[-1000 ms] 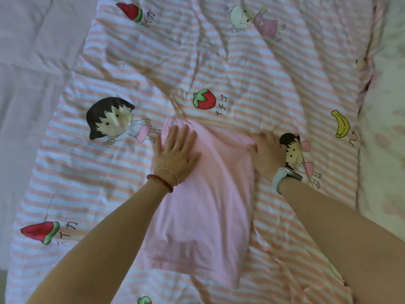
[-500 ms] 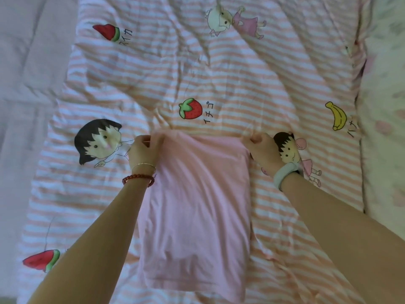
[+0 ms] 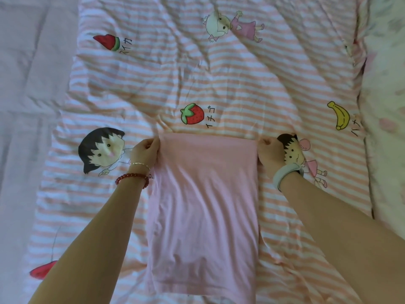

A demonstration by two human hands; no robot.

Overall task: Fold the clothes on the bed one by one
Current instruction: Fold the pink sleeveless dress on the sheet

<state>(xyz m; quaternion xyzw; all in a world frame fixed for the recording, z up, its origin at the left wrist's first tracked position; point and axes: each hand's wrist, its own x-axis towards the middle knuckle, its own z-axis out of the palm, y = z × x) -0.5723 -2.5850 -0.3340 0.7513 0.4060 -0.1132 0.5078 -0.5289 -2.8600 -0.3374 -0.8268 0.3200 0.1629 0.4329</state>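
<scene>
A plain pink garment (image 3: 203, 207) lies flat as a long rectangle in the middle of the striped quilt (image 3: 241, 84). My left hand (image 3: 145, 151) pinches its far left corner, fingers curled round the cloth. At the far right corner my right hand (image 3: 270, 153) grips the fabric the same way. The far edge runs straight and taut between both hands. The garment's near end reaches the bottom of the view.
The quilt has pink and white stripes with cartoon figures and fruit prints. A pale lilac sheet (image 3: 26, 106) borders it on the left. A floral pillow or cover (image 3: 388, 128) runs along the right side.
My left hand went from pressing flat on the garment to pinching its far left corner. Both hands have pulled the far edge out straight and wide.
</scene>
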